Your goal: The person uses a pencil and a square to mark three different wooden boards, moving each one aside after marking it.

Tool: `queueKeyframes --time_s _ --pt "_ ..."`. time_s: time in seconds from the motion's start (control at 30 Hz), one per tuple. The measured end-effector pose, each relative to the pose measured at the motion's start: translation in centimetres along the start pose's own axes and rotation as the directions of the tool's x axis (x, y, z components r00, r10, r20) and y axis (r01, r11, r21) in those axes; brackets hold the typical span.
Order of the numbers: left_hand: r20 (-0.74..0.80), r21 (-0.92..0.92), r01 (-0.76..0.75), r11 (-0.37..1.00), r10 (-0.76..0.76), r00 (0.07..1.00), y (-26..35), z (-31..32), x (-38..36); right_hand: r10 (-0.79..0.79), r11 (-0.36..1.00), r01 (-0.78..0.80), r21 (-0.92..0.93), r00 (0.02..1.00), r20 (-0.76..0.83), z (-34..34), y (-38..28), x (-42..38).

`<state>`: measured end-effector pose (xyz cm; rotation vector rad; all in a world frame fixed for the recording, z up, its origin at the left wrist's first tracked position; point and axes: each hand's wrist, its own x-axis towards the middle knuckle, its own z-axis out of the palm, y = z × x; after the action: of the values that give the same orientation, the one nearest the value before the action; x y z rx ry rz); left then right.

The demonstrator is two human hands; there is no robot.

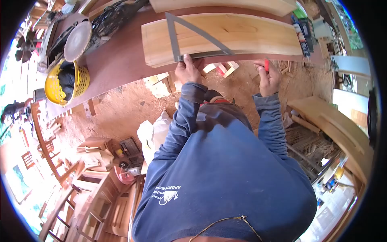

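A pale wooden board [258,34] lies along the front edge of the brown worktable. On its left half rests a grey metal triangular square [172,34], with its thicker edge along the board's near side. My left hand [188,70] grips the square's near left corner, thumb on top and the other fingers partly hidden below. To the right, my right hand [269,78] is closed around a slim red pencil-like stick [266,65]. This hand is just in front of the board's near edge, apart from the square.
Another board [225,5] lies behind. A yellow basket [82,80] with dark contents and a round pale lid-like disc [78,41] are at left. Tubes and a dark case [308,34] sit at the right end. Wood offcuts [159,85] lie below the table.
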<state>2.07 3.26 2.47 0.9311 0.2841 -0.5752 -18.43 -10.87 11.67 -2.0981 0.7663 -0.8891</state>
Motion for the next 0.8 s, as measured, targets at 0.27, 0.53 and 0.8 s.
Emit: queueKeyframes --time_s 0.27,0.53,0.8 --pt "0.179 0.225 -0.191 0.956 0.152 0.972 -0.3 1.9 -5.0 -0.339 0.908 0.372 -0.194 0.923 0.183 -4.6 0.6 -1.4" --pt "0.608 0.596 -0.332 0.731 -0.141 0.781 -9.2 12.8 -17.3 -0.167 0.927 0.238 -0.291 0.954 0.249 -11.9 8.5 -3.5" --pt "0.929 0.258 -0.725 -0.639 -0.042 0.367 -16.0 20.0 -7.1 0.076 0.954 -0.183 -0.238 0.914 -0.397 -27.9 19.7 -4.7"
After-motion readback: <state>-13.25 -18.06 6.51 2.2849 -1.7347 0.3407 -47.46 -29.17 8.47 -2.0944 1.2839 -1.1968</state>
